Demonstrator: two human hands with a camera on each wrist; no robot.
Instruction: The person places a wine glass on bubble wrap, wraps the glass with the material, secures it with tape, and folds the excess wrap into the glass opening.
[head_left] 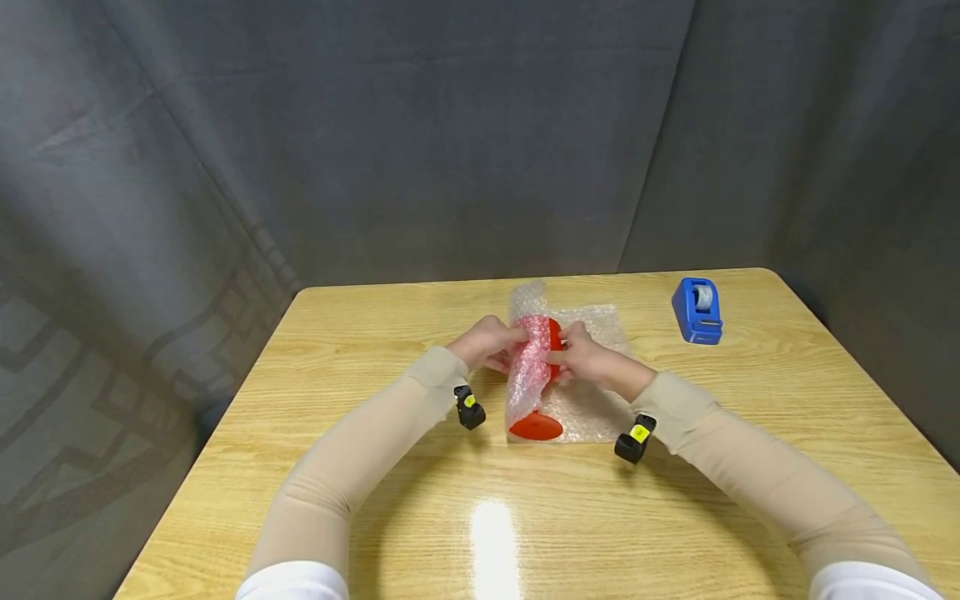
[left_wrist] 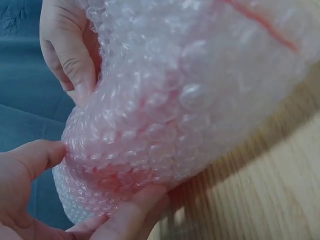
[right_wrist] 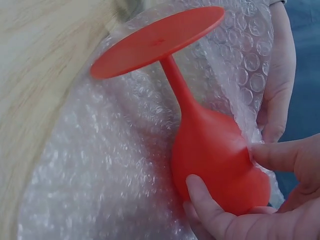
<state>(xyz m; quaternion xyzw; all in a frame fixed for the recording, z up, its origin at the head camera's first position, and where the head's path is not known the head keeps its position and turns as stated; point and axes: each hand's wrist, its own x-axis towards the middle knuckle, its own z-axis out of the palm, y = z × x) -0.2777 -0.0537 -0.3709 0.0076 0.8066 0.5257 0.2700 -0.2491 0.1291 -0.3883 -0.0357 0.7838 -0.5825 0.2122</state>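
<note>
Lying on its side near the middle of the table (head_left: 360,333), foot toward the person, the red glass (right_wrist: 215,145) is partly covered in bubble wrap (head_left: 592,412); can't tell if its full weight rests there. L hand (head_left: 487,342) is clamped on the covered side of the bowl, digits curled round w/ wrap btwn them & the red. R hand (head_left: 588,358) grips the bare side, thumb at the wrap's edge, one finger plainly on the bowl; other fingertips are partly hidden below it. Hands are apart, one per side.

In the head view, the stem is mostly hidden & the foot sticks out at the near end; R wrist cam shows both bare. From the L wrist it's just blurry pink thru bubbles, plus a thin red line, upper R, hard to make out. Rim's hidden. Loose wrap lies flat R of the glass.

Blue tape dispenser (head_left: 696,317) w/ roll sits far R, well apart from the hands. Black wrist cams (head_left: 469,407) have yellow tags, too small to read. Beige sleeves (head_left: 382,442) run off the bottom; gray curtain (head_left: 465,150) behind, top cut off.
</note>
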